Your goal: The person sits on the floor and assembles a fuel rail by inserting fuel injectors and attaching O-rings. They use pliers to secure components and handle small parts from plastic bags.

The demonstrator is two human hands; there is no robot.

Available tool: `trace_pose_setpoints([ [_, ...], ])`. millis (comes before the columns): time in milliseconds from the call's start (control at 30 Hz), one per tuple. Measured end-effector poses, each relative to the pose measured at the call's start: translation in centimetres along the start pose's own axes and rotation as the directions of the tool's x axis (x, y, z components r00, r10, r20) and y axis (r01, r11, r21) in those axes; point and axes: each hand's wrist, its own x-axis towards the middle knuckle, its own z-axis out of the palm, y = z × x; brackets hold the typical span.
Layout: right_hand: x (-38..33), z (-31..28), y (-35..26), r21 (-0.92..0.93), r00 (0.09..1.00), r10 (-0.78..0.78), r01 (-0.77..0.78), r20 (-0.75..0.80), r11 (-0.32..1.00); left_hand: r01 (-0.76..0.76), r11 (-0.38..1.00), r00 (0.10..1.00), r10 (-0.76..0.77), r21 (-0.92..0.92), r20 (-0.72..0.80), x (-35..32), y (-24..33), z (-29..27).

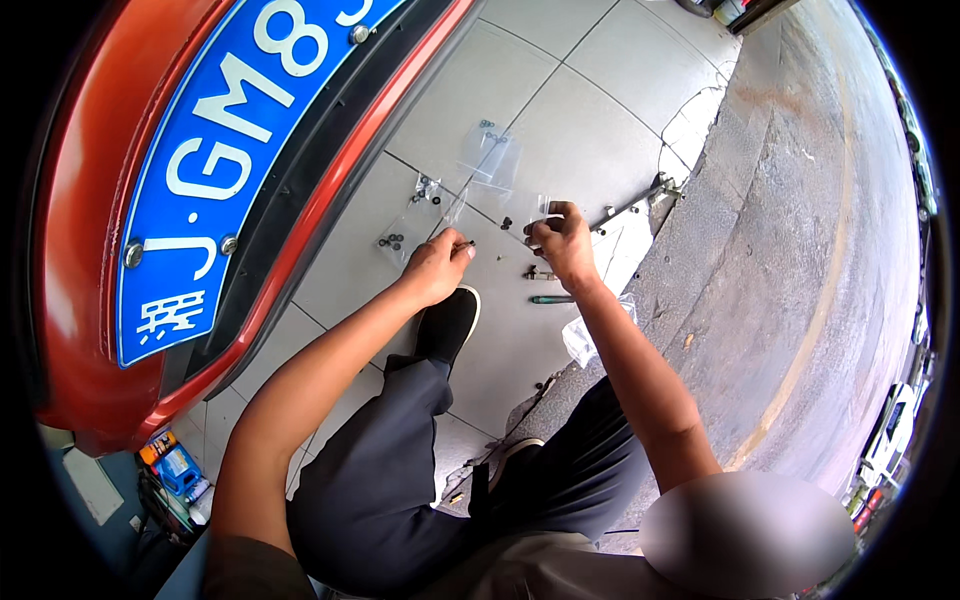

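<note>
My left hand is closed, pinching a small dark piece whose kind I cannot make out. To its right, my right hand is also closed, its fingers bent around something mostly hidden; clear plastic shows at the fingertips. Clear plastic bags lie on the tiles beyond my hands. Small dark ring-like parts rest on another bag left of my left hand. A few black pieces sit between my hands. Below my right hand are small metal parts and a green-handled tool.
A red car's bumper with a blue plate fills the left. A long metal bar tool lies right of my right hand. Crumpled white plastic is under my right forearm. The tiled floor meets rough concrete at a broken edge.
</note>
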Motion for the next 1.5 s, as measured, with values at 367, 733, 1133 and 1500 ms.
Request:
trace_pose_setpoints([
  [367,-6.2,-4.2,-2.4,0.356,0.985,0.158,-0.171,0.064,0.919,-0.372,0.716,0.928,0.309,0.591,0.21,4.1,-4.8,7.2],
  [733,-8.3,-3.3,-0.3,0.186,0.878,0.203,-0.307,0.434,0.933,0.391,0.504,0.844,0.139,-0.77,0.519,-0.9,2.6,3.0],
  [1133,-9.7,-1.6,1.0,-0.418,0.788,0.239,0.025,0.568,0.908,0.209,0.846,0.878,0.058,-0.49,0.476,-4.6,-3.3,1.4],
  [1500,-10.8,-0.2,0.7,-0.357,0.805,0.142,0.092,0.576,0.929,-0.383,0.924,0.916,0.379,-0.003,-0.129,-4.0,-3.0,3.3],
])
